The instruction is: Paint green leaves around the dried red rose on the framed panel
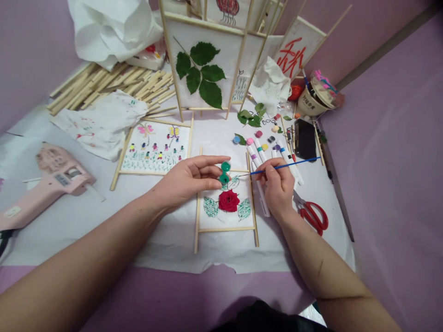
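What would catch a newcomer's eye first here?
Probably the red rose on the framed sheet, near the picture's middle. The left hand holds a green paint pot just above it; farther right, the right hand holds a blue brush. Behind stands a frame bearing dark green leaves.

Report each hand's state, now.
Left hand: holding a small round open pot of green paint at the fingertips.
Right hand: closed on a thin blue-handled paintbrush.
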{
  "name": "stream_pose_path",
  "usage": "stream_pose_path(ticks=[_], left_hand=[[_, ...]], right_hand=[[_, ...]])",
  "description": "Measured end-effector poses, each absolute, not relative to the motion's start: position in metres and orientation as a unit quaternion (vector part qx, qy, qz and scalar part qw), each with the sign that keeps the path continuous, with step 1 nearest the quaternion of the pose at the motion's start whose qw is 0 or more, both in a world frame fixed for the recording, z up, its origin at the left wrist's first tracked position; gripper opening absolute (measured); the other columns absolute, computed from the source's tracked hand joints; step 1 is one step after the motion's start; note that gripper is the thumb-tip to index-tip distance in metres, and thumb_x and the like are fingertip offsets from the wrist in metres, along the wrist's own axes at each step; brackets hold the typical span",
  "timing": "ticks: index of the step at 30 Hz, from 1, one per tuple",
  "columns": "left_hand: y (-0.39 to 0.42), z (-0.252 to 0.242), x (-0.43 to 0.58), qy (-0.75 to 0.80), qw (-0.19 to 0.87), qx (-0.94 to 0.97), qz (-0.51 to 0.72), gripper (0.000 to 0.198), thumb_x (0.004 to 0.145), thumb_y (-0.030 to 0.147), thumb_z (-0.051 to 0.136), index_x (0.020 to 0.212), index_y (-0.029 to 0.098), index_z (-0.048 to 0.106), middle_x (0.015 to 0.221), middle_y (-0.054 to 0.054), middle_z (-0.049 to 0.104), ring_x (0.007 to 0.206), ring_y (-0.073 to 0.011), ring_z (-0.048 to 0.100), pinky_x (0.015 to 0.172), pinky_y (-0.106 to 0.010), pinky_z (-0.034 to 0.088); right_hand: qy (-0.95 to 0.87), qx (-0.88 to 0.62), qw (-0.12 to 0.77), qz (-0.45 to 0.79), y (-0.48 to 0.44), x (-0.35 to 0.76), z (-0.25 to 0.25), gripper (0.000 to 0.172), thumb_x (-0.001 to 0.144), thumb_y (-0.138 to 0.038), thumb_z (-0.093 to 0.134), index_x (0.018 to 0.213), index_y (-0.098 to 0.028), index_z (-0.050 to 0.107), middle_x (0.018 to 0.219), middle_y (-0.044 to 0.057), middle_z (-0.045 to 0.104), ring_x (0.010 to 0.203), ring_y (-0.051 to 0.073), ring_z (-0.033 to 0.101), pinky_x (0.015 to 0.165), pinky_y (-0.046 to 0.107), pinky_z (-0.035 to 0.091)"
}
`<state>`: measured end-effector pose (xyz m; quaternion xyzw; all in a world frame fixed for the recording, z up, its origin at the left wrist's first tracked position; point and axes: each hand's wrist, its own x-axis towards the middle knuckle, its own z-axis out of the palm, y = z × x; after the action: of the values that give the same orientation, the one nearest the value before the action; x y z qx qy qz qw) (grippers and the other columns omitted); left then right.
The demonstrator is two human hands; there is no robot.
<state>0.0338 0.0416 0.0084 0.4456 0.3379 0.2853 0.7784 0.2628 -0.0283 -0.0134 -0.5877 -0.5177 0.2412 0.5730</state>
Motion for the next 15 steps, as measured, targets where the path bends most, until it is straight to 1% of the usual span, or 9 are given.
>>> stream_pose_path(ticks=[4, 10, 15], left_hand=[[0.0413, 0.0085, 0.0333, 0.333, 0.78, 0.444, 0.288, 0.05, 0.067, 0.012, 0.091, 0.113, 0.031, 0.084, 0.088, 0.002, 0.073, 0.082, -0.0093, 0.067, 0.078, -0.022, 0.056], [0.0407, 0.0079, 0.033, 0.33, 0.784, 0.442, 0.285, 0.049, 0.069, 0.011, 0.09, 0.112, 0.033, 0.084, 0.088, 0.003, 0.073, 0.081, -0.0074, 0.067, 0.077, -0.019, 0.055], [0.0411, 0.0082, 0.0338, 0.331, 0.785, 0.44, 0.283, 0.048, 0.069, 0.011, 0.09, 0.111, 0.034, 0.084, 0.088, 0.003, 0.073, 0.08, -0.0068, 0.067, 0.076, -0.018, 0.054]], right_hand=[[-0.512, -0.601, 0.565, 0.24, -0.028, 0.2648, -0.0151, 0.021, 0.101, -0.029, 0.049, 0.083, -0.024, 0.059, 0.066, -0.004, 0.061, 0.058, 0.011, 0.058, 0.056, 0.027, 0.042], [-0.51, -0.615, 0.544, 0.254, -0.0283, 0.2653, -0.0167, 0.022, 0.102, -0.027, 0.046, 0.083, -0.024, 0.059, 0.068, -0.004, 0.061, 0.059, 0.012, 0.057, 0.059, 0.029, 0.042], [-0.513, -0.622, 0.529, 0.263, -0.0296, 0.2659, -0.02, 0.022, 0.103, -0.03, 0.046, 0.086, -0.024, 0.059, 0.071, -0.003, 0.062, 0.062, 0.013, 0.057, 0.061, 0.03, 0.042]])
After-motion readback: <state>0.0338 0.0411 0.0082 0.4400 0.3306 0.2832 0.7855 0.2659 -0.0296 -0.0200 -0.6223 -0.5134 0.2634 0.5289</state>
